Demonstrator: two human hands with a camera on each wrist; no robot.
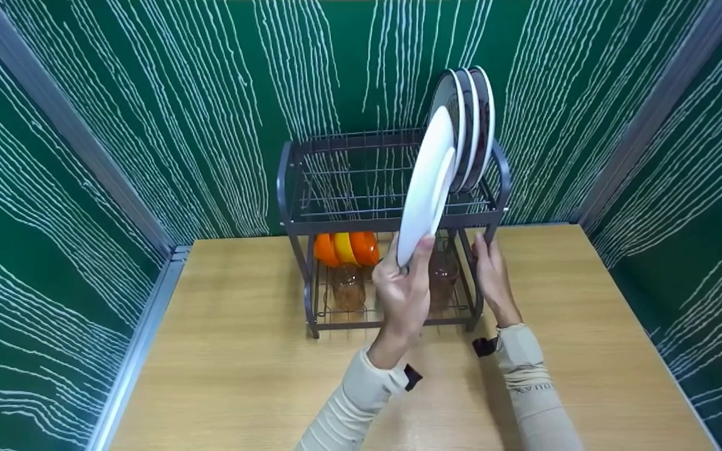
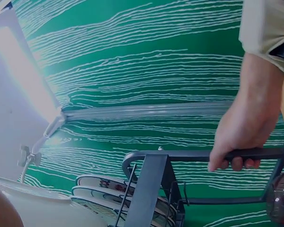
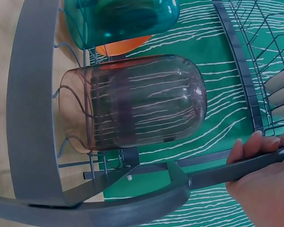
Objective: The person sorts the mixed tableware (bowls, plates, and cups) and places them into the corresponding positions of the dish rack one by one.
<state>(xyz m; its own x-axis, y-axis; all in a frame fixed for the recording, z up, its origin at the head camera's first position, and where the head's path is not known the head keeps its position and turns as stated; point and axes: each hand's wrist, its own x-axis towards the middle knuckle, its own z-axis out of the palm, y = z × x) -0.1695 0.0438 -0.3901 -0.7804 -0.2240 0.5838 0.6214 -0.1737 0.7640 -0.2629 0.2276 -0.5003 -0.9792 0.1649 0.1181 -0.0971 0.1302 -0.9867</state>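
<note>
My left hand (image 1: 403, 294) grips the lower edge of a white plate (image 1: 425, 181), thumb on one side and fingers on the other. The plate stands nearly on edge, its underside with the foot ring showing, and overlaps the upper tier of a dark metal dish rack (image 1: 361, 225) in the head view. Behind it, several plates (image 1: 491, 119) stand upright at the right end of that tier. My right hand (image 1: 492, 275) holds the rack's right side post; in the left wrist view the right hand's fingers (image 2: 223, 163) curl round the bar.
On the lower tier, orange and yellow bowls (image 1: 344, 248) sit at the back left, with a clear glass (image 1: 348, 291) before them. A brownish glass (image 3: 151, 104) and a teal glass (image 3: 128, 23) show in the right wrist view. Green walls enclose the wooden table (image 1: 235, 351).
</note>
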